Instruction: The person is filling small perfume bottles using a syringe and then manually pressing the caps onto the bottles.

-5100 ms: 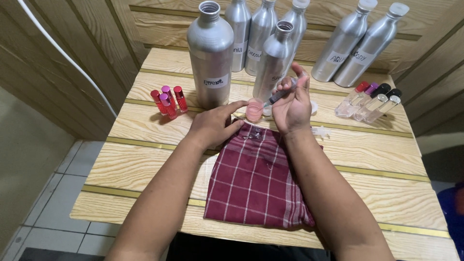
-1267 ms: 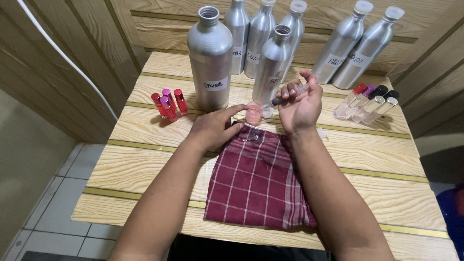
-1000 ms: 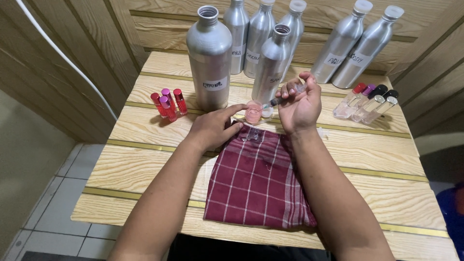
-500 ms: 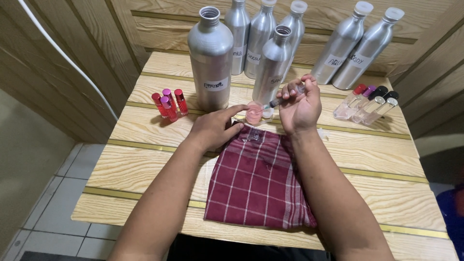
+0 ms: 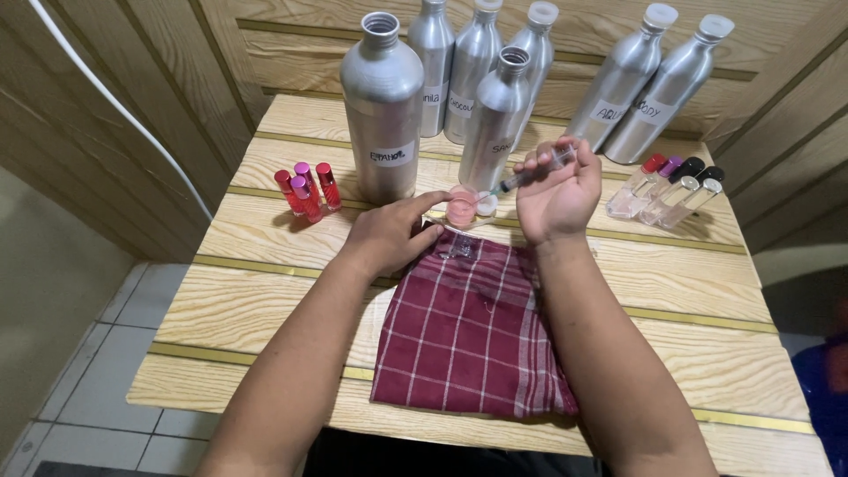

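My right hand (image 5: 558, 196) grips a small clear syringe (image 5: 530, 173), its dark tip pointing left toward a little cup of pink liquid (image 5: 462, 208). My left hand (image 5: 389, 231) rests on the wooden table (image 5: 265, 291), its forefinger and thumb touching the near side of that cup. A folded maroon checked cloth (image 5: 468, 331) lies below both hands. Just behind the cup stands an uncapped silver bottle (image 5: 496, 119).
A bigger uncapped silver bottle (image 5: 382, 106) stands at left, several capped silver ones (image 5: 652, 84) lean against the back wall. Small red and pink vials (image 5: 305, 187) cluster at left. Clear glass vials with coloured caps (image 5: 670, 187) lie at right. A white cable (image 5: 115, 102) runs down the wall.
My right hand has lifted the syringe's rear end slightly and drawn it a little to the right, away from the cup. The left hand has stayed at the cup.
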